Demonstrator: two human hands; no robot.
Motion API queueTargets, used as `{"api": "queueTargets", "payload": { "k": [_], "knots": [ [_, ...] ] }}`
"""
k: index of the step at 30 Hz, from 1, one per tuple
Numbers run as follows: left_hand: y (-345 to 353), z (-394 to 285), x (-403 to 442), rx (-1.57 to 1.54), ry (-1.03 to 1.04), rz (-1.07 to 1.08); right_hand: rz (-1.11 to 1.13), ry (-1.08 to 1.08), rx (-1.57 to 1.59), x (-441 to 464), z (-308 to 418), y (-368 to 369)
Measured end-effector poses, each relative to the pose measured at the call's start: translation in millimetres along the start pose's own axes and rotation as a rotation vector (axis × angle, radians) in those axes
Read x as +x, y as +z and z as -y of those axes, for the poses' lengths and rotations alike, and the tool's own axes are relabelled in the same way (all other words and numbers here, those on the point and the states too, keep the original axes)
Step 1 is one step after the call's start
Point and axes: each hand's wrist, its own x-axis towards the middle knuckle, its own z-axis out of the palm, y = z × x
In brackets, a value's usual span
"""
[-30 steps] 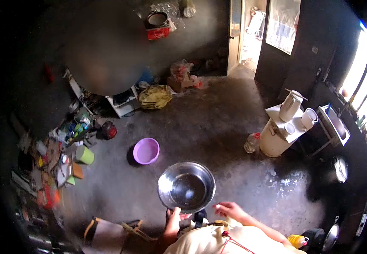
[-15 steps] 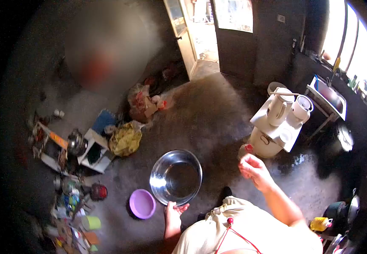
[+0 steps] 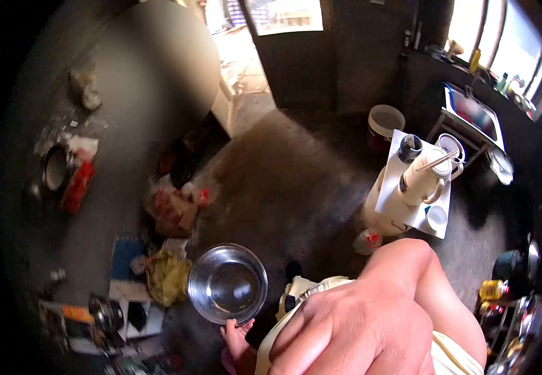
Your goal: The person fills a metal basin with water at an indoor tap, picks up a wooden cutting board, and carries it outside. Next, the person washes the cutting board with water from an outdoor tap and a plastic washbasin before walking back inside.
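A shiny metal basin (image 3: pixel 227 284) is at the lower centre-left, over the dark floor, its inside facing up. My left hand (image 3: pixel 238 337) is closed on its near rim, with fingertips showing at the edge. My right hand (image 3: pixel 365 325) is raised close to the camera, large in view, with its back towards me. Its fingers point down and left, and their tips are out of sight. Pale clothing lies behind it. A sliver of the purple bowl (image 3: pixel 227 360) shows beside my left forearm.
At right, a white board (image 3: pixel 396 203) on a large pale container carries a beige jug (image 3: pixel 421 181) and cups. A clear bottle with a red cap (image 3: pixel 367 241) stands beside it. A sink (image 3: pixel 477 119) is below the window; a bucket (image 3: pixel 386 122) stands nearby. Yellow bag (image 3: pixel 168 278) at left.
My right hand has come up from beside the container to right before the camera. The view has turned; the metal basin, still in my left hand, appears lower and further left.
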Motion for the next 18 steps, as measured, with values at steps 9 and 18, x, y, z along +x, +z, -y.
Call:
{"api": "queueTargets", "payload": {
  "k": [9, 18],
  "knots": [
    [250.4, -119.1, 180.7, 0.377, 0.037, 0.512, -0.066, -0.329, -0.493, 111.8, -47.1, -146.0],
    [481.4, -92.8, 231.8, 0.403, -0.152, 0.807, 0.001, 0.308, -1.034, 161.7, 45.3, -318.0]
  ]
}}
